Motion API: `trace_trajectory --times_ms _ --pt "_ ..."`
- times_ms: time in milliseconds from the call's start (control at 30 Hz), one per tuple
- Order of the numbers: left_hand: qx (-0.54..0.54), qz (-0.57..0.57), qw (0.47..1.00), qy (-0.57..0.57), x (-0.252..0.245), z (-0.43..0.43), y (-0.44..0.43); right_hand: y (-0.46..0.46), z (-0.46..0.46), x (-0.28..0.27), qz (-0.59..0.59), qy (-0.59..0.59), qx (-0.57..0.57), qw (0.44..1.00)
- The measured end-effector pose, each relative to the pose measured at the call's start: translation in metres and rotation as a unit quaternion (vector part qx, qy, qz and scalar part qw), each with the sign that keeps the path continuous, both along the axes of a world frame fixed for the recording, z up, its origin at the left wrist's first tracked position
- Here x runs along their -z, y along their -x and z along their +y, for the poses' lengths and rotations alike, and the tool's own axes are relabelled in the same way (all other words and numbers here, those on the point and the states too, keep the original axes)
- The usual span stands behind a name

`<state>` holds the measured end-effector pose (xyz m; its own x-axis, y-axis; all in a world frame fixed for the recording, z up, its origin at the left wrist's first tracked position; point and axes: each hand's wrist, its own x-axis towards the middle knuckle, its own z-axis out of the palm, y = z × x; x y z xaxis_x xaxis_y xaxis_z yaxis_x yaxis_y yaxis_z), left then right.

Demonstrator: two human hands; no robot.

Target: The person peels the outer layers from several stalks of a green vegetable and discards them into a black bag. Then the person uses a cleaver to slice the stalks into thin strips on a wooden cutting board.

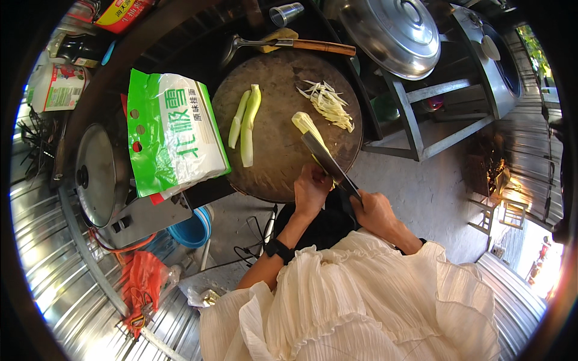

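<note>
My right hand (375,211) grips the dark handle of a kitchen knife (326,157). Its broad blade slants up and to the left over the near right part of a round wooden chopping board (277,131). A pale, finely sliced vegetable stalk (308,124) lies along the blade and is partly covered by it. Curled beside the blade near the board's edge, my left hand (312,187) steadies the stalk's near end, which is mostly hidden. Thin vegetable shreds (329,104) lie in a pile at the far right. Two pale green stalks (247,126) rest on the board's left.
Left of the board lies a green and white noodle packet (176,135). Behind it are a wooden-handled ladle (311,45) and a plastic cup (286,14). A large lidded metal pot (393,38) stands at the right, a blue bucket (192,230) below left.
</note>
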<state>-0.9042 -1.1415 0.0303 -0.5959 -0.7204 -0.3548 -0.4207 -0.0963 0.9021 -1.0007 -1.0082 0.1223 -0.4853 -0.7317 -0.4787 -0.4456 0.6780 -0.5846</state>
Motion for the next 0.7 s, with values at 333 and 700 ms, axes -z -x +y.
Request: trace_trajectory --times_ms 333,700 --pt "-0.009 -0.012 0.999 0.036 -0.002 0.002 -0.001 -0.005 -0.026 0.019 0.029 0.027 0.011 0.999" --pt "0.023 0.021 0.999 -0.043 -0.004 -0.004 0.002 0.031 -0.010 -0.007 0.047 0.072 0.104 0.991"
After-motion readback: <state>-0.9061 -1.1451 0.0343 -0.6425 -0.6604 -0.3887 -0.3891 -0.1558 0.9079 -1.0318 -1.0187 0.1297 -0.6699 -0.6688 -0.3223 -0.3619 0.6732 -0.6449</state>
